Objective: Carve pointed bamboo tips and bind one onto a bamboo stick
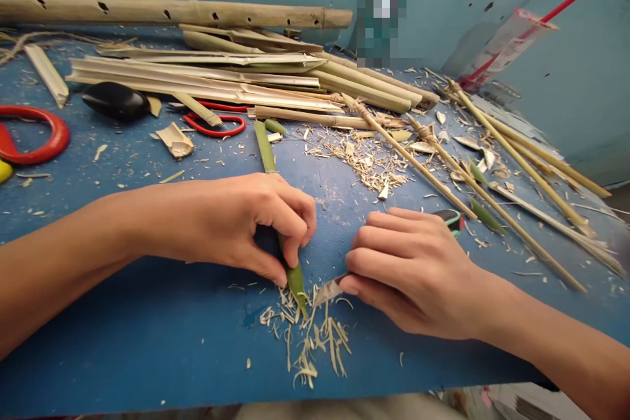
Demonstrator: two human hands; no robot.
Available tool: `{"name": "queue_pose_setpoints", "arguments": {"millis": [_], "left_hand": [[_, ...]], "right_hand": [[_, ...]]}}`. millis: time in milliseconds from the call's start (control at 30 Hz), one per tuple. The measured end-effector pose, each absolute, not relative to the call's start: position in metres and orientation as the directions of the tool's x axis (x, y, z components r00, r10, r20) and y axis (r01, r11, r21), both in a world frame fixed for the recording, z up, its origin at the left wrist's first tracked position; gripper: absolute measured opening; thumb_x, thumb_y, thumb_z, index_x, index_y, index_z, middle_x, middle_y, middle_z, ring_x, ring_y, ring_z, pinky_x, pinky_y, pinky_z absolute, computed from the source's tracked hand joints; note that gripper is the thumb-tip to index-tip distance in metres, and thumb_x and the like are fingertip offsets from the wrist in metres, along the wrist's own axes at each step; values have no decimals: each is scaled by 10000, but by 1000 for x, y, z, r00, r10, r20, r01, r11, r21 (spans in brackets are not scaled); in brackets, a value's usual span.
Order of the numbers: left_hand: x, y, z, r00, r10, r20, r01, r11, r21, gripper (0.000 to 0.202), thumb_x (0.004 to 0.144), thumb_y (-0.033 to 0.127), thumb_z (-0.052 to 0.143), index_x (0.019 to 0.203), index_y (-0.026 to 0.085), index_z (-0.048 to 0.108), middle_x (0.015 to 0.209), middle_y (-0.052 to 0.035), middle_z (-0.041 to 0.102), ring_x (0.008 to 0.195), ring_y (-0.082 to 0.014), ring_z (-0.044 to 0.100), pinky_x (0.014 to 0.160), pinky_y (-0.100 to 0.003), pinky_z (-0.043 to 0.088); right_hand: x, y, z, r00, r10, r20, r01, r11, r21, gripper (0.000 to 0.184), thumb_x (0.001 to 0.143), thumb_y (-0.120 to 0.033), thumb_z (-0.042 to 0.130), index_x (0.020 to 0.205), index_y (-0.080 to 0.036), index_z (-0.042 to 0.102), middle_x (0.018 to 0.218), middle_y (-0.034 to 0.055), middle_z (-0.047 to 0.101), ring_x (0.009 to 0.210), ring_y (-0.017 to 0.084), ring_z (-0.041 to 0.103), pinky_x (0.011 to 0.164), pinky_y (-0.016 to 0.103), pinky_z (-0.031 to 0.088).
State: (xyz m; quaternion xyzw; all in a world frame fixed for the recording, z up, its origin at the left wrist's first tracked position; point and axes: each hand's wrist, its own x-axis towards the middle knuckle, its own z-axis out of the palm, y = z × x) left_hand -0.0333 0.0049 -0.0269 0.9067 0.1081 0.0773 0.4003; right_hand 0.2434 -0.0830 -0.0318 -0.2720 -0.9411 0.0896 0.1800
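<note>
My left hand (246, 226) is closed around a thin green bamboo strip (266, 147) that runs from the table's middle down to a pointed tip near my fingers. My right hand (408, 269) is closed on a small knife (329, 290); its blade pokes out leftward and its point sits right beside the strip's tip. The knife handle's end shows past my knuckles. A pile of pale shavings (310, 338) lies just under the blade and the tip on the blue table (147, 335).
Split bamboo slats (197, 75) and a long bamboo pole with holes (172, 11) lie at the back. Tied thin sticks (492, 164) fan out at the right. Red scissors (216, 125) and a red-handled tool (29, 134) sit at the left, near a black object (115, 100).
</note>
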Motion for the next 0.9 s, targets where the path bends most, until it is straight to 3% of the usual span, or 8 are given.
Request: {"name": "queue_pose_setpoints", "arguments": {"millis": [233,367,433,500,600,700,767,900], "left_hand": [[-38,3,-24,964,264,-7,183,-647,740,197,933,137,823,1042,300,842,1137,6,787,1067,-161,733,978,-164,517],[-44,3,-20,953,301,25,214,-730,649,237,913,229,858,1121,342,843,1232,-13,768,1157,-209,704,1054,-236,511],[-47,4,-14,932,356,65,254,-772,582,157,922,332,854,1078,320,843,1135,-33,778,1067,-221,711,987,-278,532],[-50,6,-8,891,443,96,340,-793,506,177,941,420,815,1065,294,834,913,-24,766,827,-192,705,769,-272,528],[-49,4,-5,842,536,63,470,-786,401,217,942,468,783,1051,283,817,605,40,651,492,-135,561,496,-275,344],[-40,-6,-10,767,641,18,599,-726,336,258,941,469,760,824,241,725,512,43,602,420,-128,492,466,-289,241],[-32,-13,-15,687,724,67,673,-668,318,309,961,478,716,785,231,651,496,26,591,419,-147,480,471,-298,224],[-29,-16,-16,525,833,176,715,-544,439,237,868,347,747,743,243,575,569,7,661,485,-164,568,490,-290,337]], "right_hand": [[249,-87,-30,-680,639,358,642,755,-129,279,1125,-251,546,902,-179,697,826,50,686,738,194,488,689,378,348],[250,-83,-35,-675,657,335,679,731,-67,295,1134,-275,523,913,-190,699,841,48,691,750,197,505,706,373,350],[250,-82,-36,-669,661,340,688,724,-56,284,1132,-282,528,939,-185,711,863,51,711,766,202,526,734,375,361],[250,-81,-36,-657,670,346,696,715,-64,270,1132,-289,533,980,-178,726,901,57,739,799,208,562,771,379,377],[249,-81,-37,-636,682,362,699,707,-106,242,1133,-281,530,1060,-170,732,998,67,775,882,219,619,837,382,406],[249,-82,-39,-607,661,441,680,719,-142,189,1113,-272,565,1147,-161,714,1098,72,790,978,233,654,932,399,429],[248,-84,-40,-590,625,512,657,740,-144,173,1090,-265,602,1182,-155,700,1125,76,794,1016,242,665,974,419,434],[239,-92,-28,-655,523,546,588,806,-67,171,1065,-277,644,1168,-152,698,1111,74,801,1001,245,672,949,432,445]]}}
